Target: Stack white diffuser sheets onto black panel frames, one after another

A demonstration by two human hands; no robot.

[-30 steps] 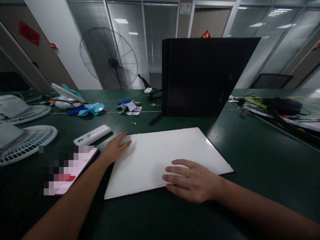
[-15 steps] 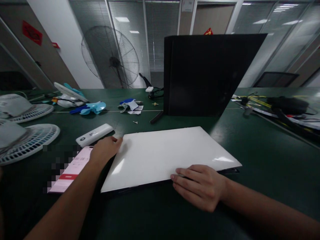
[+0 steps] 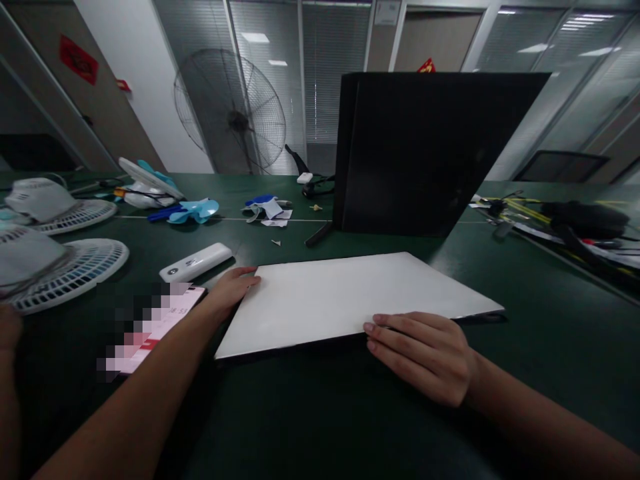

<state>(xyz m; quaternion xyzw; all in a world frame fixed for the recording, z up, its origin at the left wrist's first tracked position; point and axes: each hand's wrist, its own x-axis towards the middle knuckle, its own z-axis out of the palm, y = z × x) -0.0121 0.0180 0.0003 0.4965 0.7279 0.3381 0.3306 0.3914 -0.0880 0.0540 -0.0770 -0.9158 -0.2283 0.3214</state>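
A flat, glossy white panel with a dark underside lies in front of me, with a dark gap under its near edge. My left hand grips the panel's far left corner, its thumb and fingers around the edge. At the near edge, right of the middle, my right hand lays its fingers along the rim; its thumb is hidden. Beside my left forearm is a phone with a lit pink screen, partly pixelated. A white, elongated device rests just beyond my left hand.
A large black box-like case stands behind the panel on the dark green table. White fan parts and blue blades are at left. Cables and tools lie at right. Part of someone's arm shows at the left edge.
The panel's near edge has shifted up and away with my right hand, and the bright reflections on it are gone. My left hand keeps to the same corner. The view has turned slightly left.
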